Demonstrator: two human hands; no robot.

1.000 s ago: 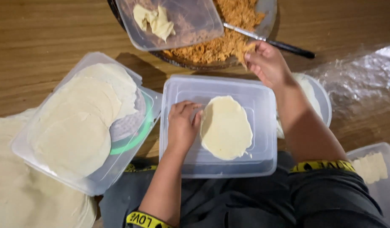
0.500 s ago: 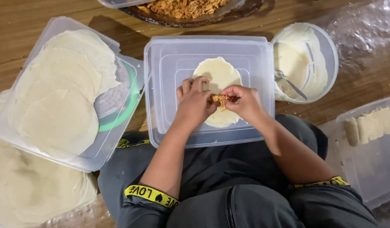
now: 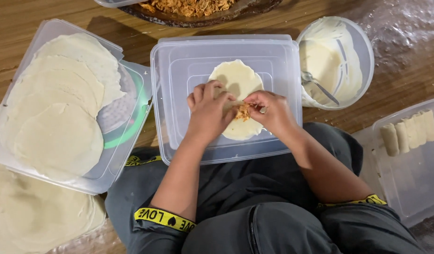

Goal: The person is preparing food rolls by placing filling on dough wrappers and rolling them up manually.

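Observation:
A round pale wrapper [image 3: 235,77] lies flat on an upturned clear plastic lid [image 3: 179,94] resting on my lap. A small heap of orange shredded filling [image 3: 243,112] sits near the wrapper's middle. My left hand [image 3: 207,110] rests on the wrapper's left side, its fingertips touching the filling. From the right, my right hand [image 3: 271,113] pinches the same filling, fingers curled around it. Both hands meet over the wrapper, and they hide its lower middle.
A clear tub of stacked round wrappers [image 3: 57,108] sits at left, with more wrappers [image 3: 29,221] below it. A bowl of white paste with a spoon [image 3: 336,61] stands at right. A tray of rolled pieces [image 3: 409,131] lies far right. A filling dish [image 3: 193,7] is at the top.
My right hand left the filling dish at the top and came down to the wrapper with filling. The left hand slid onto the wrapper, and the view shifted downward.

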